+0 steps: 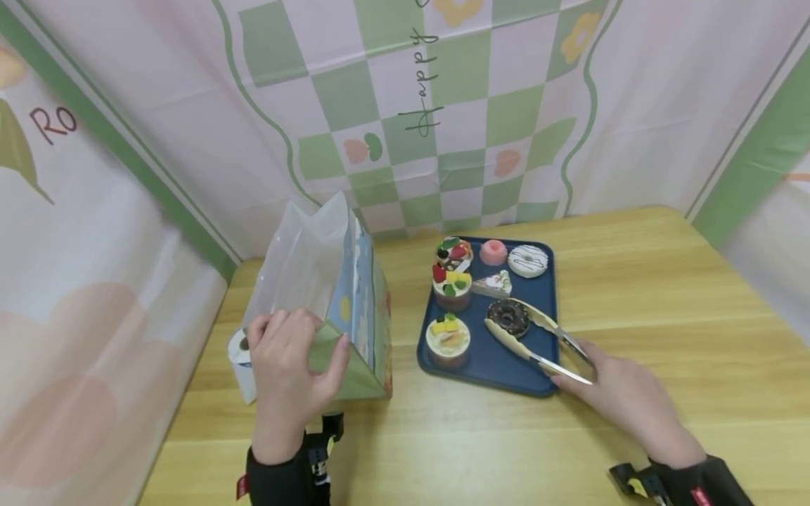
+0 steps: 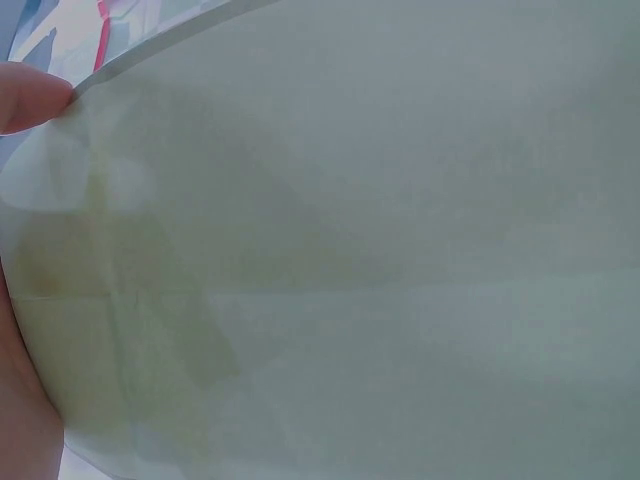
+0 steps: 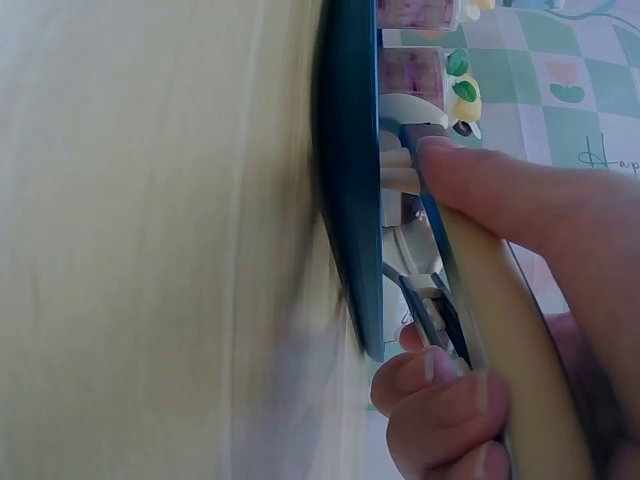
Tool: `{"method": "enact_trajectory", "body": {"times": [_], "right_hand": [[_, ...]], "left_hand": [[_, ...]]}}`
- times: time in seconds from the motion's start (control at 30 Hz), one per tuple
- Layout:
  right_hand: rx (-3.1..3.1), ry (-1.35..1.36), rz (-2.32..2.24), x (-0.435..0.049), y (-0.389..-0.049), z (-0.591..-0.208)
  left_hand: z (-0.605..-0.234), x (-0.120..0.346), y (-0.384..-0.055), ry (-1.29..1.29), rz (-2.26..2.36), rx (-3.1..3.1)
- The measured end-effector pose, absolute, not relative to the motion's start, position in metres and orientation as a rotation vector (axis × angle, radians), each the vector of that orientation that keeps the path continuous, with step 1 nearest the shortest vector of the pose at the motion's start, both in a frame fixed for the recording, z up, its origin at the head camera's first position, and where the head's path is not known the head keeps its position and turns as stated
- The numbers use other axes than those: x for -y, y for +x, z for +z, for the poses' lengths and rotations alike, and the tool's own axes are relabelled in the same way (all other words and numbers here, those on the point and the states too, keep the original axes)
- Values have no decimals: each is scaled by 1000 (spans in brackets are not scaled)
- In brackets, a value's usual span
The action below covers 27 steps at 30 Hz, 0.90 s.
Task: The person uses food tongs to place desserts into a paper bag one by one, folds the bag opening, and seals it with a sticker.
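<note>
My left hand holds the near rim of a paper bag, which stands upright with its mouth open. In the left wrist view the bag's pale green panel fills most of the picture, with a fingertip at its edge. My right hand grips a pair of tongs with cream-coloured tips. Those tips lie on either side of a chocolate doughnut on a dark blue tray. Whether they touch it, I cannot tell. The right wrist view shows thumb and fingers around the tongs' handle.
Also on the tray are a white doughnut, a pink ring cake, a cake slice, a fruit tart and two fruit-topped cups. A white object with a dark hole stands left of the bag. Curtains hang behind the table.
</note>
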State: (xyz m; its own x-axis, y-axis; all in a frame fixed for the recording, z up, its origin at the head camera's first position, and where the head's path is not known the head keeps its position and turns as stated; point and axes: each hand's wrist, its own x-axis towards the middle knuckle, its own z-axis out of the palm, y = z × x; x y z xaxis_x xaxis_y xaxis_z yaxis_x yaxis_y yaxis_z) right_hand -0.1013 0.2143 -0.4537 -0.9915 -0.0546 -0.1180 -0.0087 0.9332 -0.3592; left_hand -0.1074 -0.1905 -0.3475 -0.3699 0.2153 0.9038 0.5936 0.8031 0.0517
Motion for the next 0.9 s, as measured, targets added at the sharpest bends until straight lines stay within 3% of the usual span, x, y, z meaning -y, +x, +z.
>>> {"method": "enact_trajectory", "body": {"times": [0.9], "right_hand": [[-3030,-49,-514,-209,-104,-414]], "left_hand": [[-346,189,-105,-588,-459,1986]]}}
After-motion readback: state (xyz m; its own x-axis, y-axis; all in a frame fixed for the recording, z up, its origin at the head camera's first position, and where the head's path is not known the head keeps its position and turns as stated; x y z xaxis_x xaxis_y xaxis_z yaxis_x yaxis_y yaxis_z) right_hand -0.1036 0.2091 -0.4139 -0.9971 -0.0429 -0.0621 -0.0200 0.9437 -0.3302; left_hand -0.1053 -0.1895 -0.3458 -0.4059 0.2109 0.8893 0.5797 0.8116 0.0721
